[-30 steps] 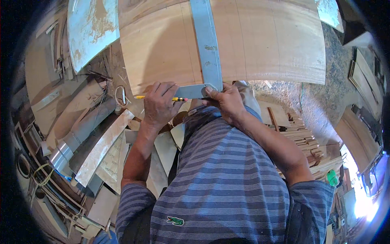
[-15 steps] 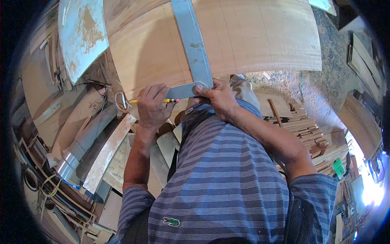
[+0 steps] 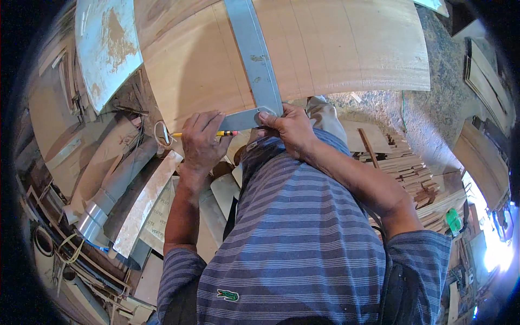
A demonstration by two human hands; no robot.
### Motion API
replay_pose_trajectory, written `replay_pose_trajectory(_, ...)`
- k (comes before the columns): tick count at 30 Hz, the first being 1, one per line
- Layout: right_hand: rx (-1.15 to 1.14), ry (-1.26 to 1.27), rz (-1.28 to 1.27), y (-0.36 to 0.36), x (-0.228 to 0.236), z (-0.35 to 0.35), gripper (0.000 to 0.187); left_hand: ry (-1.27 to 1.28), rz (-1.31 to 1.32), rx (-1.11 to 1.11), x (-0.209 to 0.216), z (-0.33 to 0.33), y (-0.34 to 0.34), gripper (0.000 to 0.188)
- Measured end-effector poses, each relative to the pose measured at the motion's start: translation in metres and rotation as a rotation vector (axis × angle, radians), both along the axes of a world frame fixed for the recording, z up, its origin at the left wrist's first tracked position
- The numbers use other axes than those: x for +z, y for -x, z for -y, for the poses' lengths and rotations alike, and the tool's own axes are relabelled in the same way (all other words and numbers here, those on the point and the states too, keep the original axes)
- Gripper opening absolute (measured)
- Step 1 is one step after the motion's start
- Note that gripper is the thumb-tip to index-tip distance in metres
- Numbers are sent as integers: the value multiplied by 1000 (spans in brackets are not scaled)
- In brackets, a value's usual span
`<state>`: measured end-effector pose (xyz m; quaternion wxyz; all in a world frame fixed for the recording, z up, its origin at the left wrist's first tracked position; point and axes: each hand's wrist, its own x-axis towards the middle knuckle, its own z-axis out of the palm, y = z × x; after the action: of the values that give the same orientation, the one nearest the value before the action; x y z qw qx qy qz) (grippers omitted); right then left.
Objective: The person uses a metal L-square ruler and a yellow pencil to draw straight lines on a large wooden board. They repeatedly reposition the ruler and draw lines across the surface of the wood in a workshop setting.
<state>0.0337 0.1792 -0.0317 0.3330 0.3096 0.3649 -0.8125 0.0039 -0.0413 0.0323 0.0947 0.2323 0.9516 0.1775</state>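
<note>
A blue-grey L-shaped metal square (image 3: 250,51) lies across a pale wooden board (image 3: 336,49) marked with several thin pencil lines. Its long blade runs away from me, while the short arm points left along the board's near edge. At the corner, my right hand (image 3: 292,130) grips the square, thumb on top and fingers partly hidden underneath. My left hand (image 3: 203,138) is closed around a yellow pencil (image 3: 226,133), whose pink eraser end points right. The fingertips of that hand also rest by the end of the square's short arm.
A white-coated panel (image 3: 108,49) stands left of the board. Below it lie a grey pipe (image 3: 122,173), a pale strip (image 3: 146,203) and scrap pieces. Stacked wooden strips (image 3: 403,170) and a green object (image 3: 453,221) are at the right, near leaning panels (image 3: 482,168).
</note>
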Motion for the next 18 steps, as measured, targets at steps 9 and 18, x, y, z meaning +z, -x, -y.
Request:
replay_pose_trajectory(9, 35, -62, 30, 3, 9, 0, 23, 20, 26, 16, 6, 3, 1, 48)
replay_pose_trajectory(18, -52, 36, 33, 4, 13, 0, 16, -21, 19, 31, 5, 5, 0, 45)
